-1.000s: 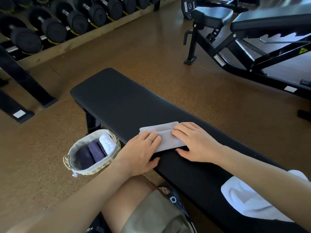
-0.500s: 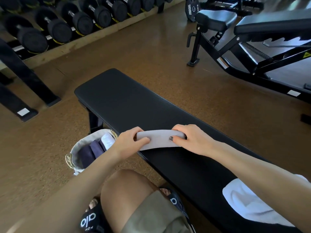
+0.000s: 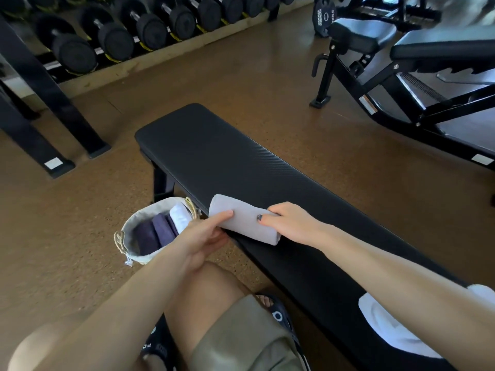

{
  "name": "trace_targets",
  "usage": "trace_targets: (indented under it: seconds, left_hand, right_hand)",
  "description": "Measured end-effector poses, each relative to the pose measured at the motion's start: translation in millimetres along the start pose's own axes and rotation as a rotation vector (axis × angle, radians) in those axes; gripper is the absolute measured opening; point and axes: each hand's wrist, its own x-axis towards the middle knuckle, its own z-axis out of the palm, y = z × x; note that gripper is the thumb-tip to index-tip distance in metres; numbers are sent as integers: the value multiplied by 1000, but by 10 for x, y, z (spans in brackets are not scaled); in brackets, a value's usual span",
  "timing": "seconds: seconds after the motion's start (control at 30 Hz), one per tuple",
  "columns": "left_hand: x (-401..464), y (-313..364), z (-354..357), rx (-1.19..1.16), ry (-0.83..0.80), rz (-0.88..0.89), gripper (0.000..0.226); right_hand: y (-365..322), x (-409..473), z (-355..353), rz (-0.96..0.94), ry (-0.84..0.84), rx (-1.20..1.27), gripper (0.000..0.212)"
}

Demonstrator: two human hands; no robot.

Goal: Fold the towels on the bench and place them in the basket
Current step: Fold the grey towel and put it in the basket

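**Grey towel, folded, held at the bench's near edge**

Grey folded towel (image 3: 242,219) gripped from both ends, lying partly over the near edge of the black bench (image 3: 214,162). Right hand (image 3: 292,223) closed on the towel's right end, thumb on top, fingers wrapped behind. Left hand (image 3: 199,236) pinching the left end, forefinger stretched along the top face, thumb underneath. Small dark mark visible on the towel by the right thumb; not readable.

At 9 o'clock from the towel, just beside the bench leg on the floor: woven basket (image 3: 122,238) with a pale cloth liner. Inside, two dark purple folded towels (image 3: 158,232) and one white folded towel (image 3: 180,216), standing side by side on edge. Small white tag hanging from the liner's lower rim; no writing legible.

At 4 o'clock, far down the bench: one white towel (image 3: 385,325), unfolded, partly hidden under the right forearm.

At 6 o'clock: bare knee, khaki shorts (image 3: 241,341), black sandals with white lettering, letters only partly legible.

At 11 o'clock: rack of black dumbbells (image 3: 112,41), row running past the frame, count not possible. At 1 o'clock: adjustable bench (image 3: 401,62) and a weight plate (image 3: 324,18) with blurred white print.
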Motion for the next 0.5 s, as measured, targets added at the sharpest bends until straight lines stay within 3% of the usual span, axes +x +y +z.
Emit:
trace_targets:
  seconds: [0.23,0.3,0.37,0.5]
  left_hand:
    - [-184,61,-28,-246,45,-61,38]
    - [-188,123,-167,-285,91,-28,43]
    - [-173,217,-400,-270,134,16,54]
    - [-203,444,-830,-196,198,50,44]
  right_hand:
    - [-343,59,522,-26,-13,107,40]
    - [-493,133,679,-40,-25,121,38]
    - [-705,233,813,-59,-40,152,37]
    - [-1144,498,1018,-66,-156,276,22]
